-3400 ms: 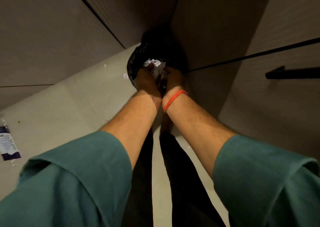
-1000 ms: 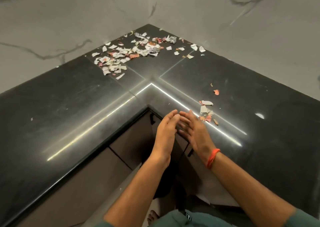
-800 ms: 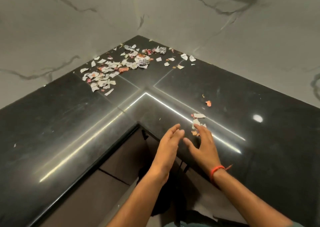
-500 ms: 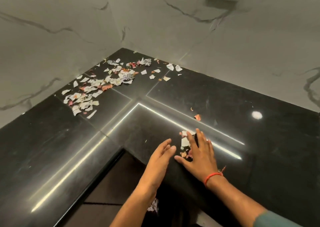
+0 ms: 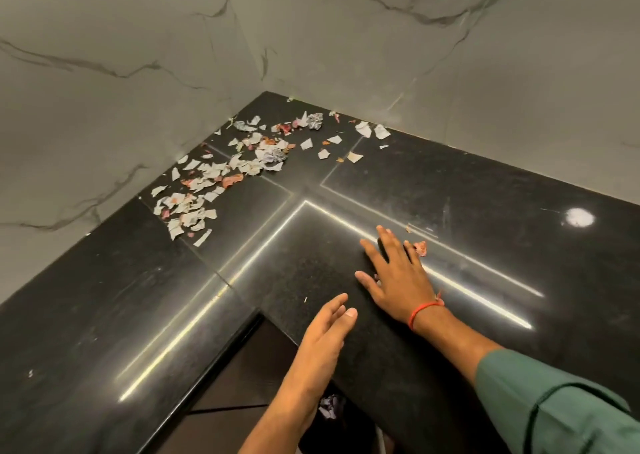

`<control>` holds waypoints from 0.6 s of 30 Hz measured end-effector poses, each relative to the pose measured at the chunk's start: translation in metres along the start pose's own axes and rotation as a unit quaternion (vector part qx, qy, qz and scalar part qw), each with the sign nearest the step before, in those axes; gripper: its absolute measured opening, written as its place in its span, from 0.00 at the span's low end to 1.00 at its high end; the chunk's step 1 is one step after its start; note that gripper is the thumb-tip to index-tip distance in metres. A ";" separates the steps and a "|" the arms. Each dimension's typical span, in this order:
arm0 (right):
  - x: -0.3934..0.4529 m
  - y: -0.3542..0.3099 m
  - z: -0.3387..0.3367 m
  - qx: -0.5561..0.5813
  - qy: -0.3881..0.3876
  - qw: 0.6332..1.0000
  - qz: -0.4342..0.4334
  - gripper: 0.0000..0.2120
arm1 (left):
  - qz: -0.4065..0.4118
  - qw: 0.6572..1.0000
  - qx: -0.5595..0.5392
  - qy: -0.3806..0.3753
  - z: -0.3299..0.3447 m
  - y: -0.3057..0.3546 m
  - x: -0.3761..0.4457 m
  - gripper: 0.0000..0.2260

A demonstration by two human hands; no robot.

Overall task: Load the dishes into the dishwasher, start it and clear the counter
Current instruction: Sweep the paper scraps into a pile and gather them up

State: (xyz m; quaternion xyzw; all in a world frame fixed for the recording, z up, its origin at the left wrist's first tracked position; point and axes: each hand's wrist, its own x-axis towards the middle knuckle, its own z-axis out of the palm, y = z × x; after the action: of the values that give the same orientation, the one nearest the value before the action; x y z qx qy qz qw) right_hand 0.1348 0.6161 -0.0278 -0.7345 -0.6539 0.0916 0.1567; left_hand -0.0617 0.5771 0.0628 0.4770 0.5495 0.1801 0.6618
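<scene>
A black L-shaped counter (image 5: 104, 315) fills the view. My right hand (image 5: 394, 277), with a red thread at the wrist, lies flat on it with spread fingers; a reddish paper scrap (image 5: 420, 247) shows at its fingertips, and whatever is under the palm is hidden. My left hand (image 5: 325, 336) hovers open and cupped at the counter's inner corner edge. A large scatter of torn paper scraps (image 5: 221, 180) lies in the far corner by the walls. Below the edge, a black rubbish bag (image 5: 332, 415) with crumpled paper in it sits under my left forearm.
Marble-patterned walls (image 5: 104, 72) close the counter on two sides. Dark cabinet fronts (image 5: 235, 377) run below the counter edge. A round light reflection (image 5: 577, 217) shines on the counter at the right.
I rose from the rubbish bag on the floor to the counter. My right hand has reached farther over the small scraps and now covers them; my left hand stays cupped at the edge.
</scene>
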 end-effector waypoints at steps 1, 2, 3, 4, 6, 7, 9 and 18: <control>0.000 0.002 -0.001 0.042 0.018 0.999 -0.004 0.32 | -0.002 1.000 0.003 0.001 -0.002 0.001 -0.001 0.30; 0.000 0.005 -0.003 0.092 0.043 0.995 0.005 0.31 | -0.003 1.000 0.006 0.001 -0.003 0.001 -0.001 0.30; -0.001 0.011 -0.006 0.138 0.066 0.988 0.023 0.30 | -0.004 1.000 0.012 0.004 -0.006 0.000 -0.002 0.29; -0.002 0.019 -0.010 0.163 0.088 0.982 0.045 0.30 | -0.006 1.000 0.019 0.007 -0.008 -0.001 -0.003 0.27; -0.005 0.043 -0.020 0.146 0.113 0.979 0.083 0.28 | -0.011 0.999 0.037 0.011 -0.012 -0.005 -0.005 0.21; -0.007 0.054 -0.025 0.119 0.107 0.982 0.105 0.27 | -0.013 0.999 0.043 0.011 -0.014 -0.007 -0.005 0.18; -0.010 0.073 -0.032 0.052 0.054 0.985 0.152 0.28 | -0.017 0.998 0.052 0.011 -0.014 -0.011 -0.003 0.15; -0.032 0.002 -0.014 -0.049 -0.111 0.993 -0.013 0.39 | 0.010 0.996 0.079 -0.033 -0.007 -0.008 0.002 0.15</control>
State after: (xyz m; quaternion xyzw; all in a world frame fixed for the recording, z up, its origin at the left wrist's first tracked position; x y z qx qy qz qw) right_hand 0.1368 0.5831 -0.0179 -0.7182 -0.6802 0.1384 0.0478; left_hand -0.0699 0.5785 0.0554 0.5388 0.5351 0.1270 0.6382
